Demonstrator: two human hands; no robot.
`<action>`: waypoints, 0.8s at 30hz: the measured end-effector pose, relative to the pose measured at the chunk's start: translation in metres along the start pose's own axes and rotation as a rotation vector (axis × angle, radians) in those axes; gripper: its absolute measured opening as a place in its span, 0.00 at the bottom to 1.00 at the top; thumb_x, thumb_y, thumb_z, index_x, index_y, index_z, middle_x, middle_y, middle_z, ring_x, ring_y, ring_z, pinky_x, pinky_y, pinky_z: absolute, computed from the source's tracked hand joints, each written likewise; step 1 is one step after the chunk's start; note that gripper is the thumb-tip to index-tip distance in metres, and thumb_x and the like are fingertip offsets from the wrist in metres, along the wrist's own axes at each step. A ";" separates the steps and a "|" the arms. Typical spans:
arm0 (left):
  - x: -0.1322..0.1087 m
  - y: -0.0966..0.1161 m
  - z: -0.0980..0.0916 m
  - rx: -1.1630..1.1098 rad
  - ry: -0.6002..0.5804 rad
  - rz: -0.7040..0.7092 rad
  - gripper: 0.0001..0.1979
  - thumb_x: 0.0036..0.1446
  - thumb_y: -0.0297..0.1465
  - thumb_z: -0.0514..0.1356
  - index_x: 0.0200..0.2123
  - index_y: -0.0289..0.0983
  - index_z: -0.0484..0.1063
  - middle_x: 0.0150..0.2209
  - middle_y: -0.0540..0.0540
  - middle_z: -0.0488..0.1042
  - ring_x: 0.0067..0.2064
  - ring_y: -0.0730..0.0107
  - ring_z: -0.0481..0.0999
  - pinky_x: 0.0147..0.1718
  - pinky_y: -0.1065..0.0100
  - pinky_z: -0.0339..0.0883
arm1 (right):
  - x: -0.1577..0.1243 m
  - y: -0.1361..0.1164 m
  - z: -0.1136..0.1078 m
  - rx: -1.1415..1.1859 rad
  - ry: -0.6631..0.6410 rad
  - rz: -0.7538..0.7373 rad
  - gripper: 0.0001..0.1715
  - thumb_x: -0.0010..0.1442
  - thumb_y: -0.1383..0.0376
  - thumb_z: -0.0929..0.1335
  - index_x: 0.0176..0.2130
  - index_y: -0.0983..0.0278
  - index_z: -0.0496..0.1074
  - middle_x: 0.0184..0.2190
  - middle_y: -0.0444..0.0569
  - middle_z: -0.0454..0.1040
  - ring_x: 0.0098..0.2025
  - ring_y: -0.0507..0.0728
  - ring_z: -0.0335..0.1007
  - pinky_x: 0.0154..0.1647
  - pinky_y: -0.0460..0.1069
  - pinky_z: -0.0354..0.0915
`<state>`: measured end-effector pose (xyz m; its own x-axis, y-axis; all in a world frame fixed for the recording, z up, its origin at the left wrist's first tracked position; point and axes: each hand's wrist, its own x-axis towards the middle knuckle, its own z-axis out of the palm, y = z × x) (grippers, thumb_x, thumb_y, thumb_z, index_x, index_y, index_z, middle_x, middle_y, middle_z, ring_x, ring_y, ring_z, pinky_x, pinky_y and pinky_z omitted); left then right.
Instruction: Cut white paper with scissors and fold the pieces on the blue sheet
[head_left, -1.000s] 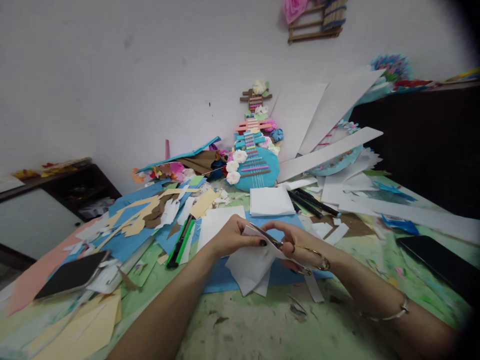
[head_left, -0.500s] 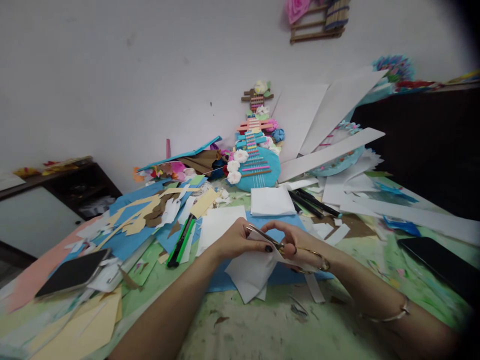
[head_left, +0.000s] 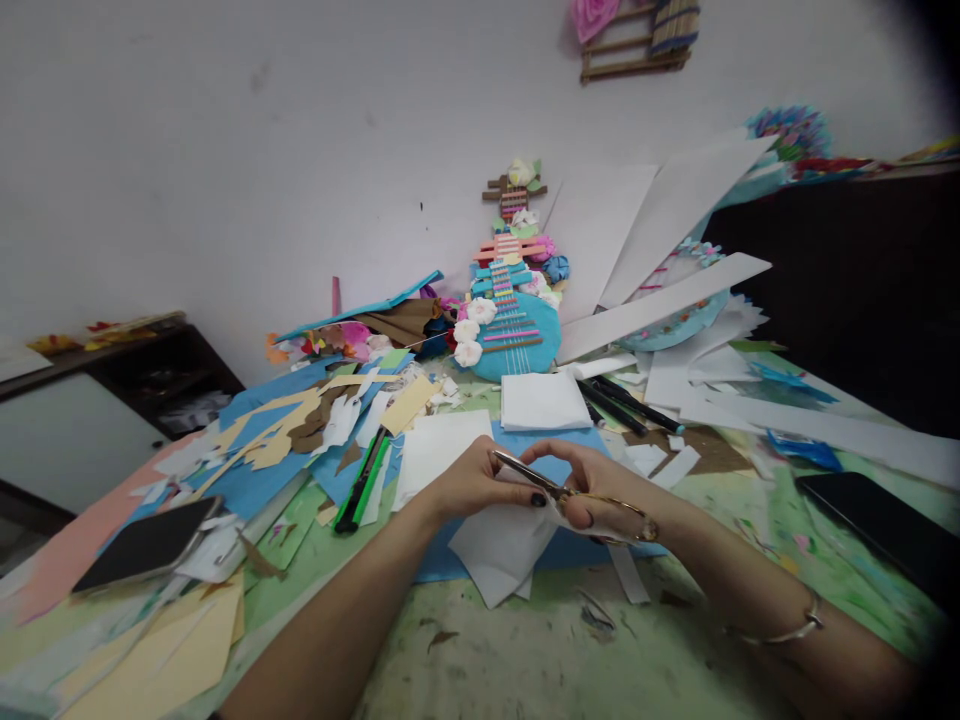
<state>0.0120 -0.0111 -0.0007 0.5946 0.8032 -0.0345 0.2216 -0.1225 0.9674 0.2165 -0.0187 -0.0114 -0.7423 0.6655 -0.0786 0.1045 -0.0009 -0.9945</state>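
My right hand (head_left: 592, 480) is closed round the handles of a pair of scissors (head_left: 536, 476), whose blades point up and left and look pressed together. Pinched in my left hand (head_left: 480, 475) is a piece of white paper (head_left: 506, 545), which hangs down towards the table with its lower corners loose. The blades lie over the paper's upper edge, close to my left fingers. Below both hands lies a blue sheet (head_left: 450, 562). Just beyond them rest a stack of white paper squares (head_left: 545, 402) and another white sheet (head_left: 439, 445).
A green and black craft knife (head_left: 363, 485) lies left of my hands among paper scraps. Black pens (head_left: 619, 405) are behind on the right. One phone (head_left: 146, 545) lies left, another dark phone (head_left: 877, 525) right. A blue paper instrument (head_left: 517, 335) leans against the wall.
The scissors have closed: their blades and handles, apart before, are now together over the paper. Both hands stay nearly in the same place.
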 end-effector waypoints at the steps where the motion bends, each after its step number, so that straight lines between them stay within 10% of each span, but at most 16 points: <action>1: 0.000 -0.001 0.000 -0.001 0.001 -0.012 0.16 0.39 0.36 0.69 0.31 0.31 0.80 0.20 0.48 0.73 0.21 0.77 0.64 0.19 0.75 0.55 | 0.000 -0.001 0.000 -0.006 0.011 0.008 0.48 0.40 0.51 0.75 0.54 0.64 0.57 0.14 0.33 0.60 0.13 0.45 0.51 0.12 0.39 0.45; 12: 0.008 -0.010 -0.004 -0.090 0.101 -0.045 0.16 0.36 0.36 0.70 0.26 0.30 0.78 0.23 0.45 0.75 0.23 0.72 0.70 0.23 0.73 0.62 | -0.003 -0.021 0.006 -0.086 0.221 0.052 0.42 0.42 0.69 0.72 0.56 0.64 0.58 0.17 0.40 0.73 0.18 0.52 0.69 0.17 0.42 0.60; 24: -0.003 0.029 -0.075 0.182 -0.007 -0.134 0.17 0.43 0.35 0.66 0.38 0.33 0.72 0.18 0.54 0.66 0.18 0.82 0.57 0.17 0.78 0.46 | -0.028 -0.024 -0.059 0.081 0.949 -0.086 0.25 0.38 0.66 0.71 0.39 0.66 0.66 0.14 0.40 0.66 0.15 0.51 0.61 0.14 0.45 0.56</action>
<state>-0.0414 0.0265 0.0467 0.5556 0.8156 -0.1615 0.4344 -0.1192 0.8928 0.2736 0.0072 0.0191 0.1045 0.9933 0.0487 0.0022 0.0487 -0.9988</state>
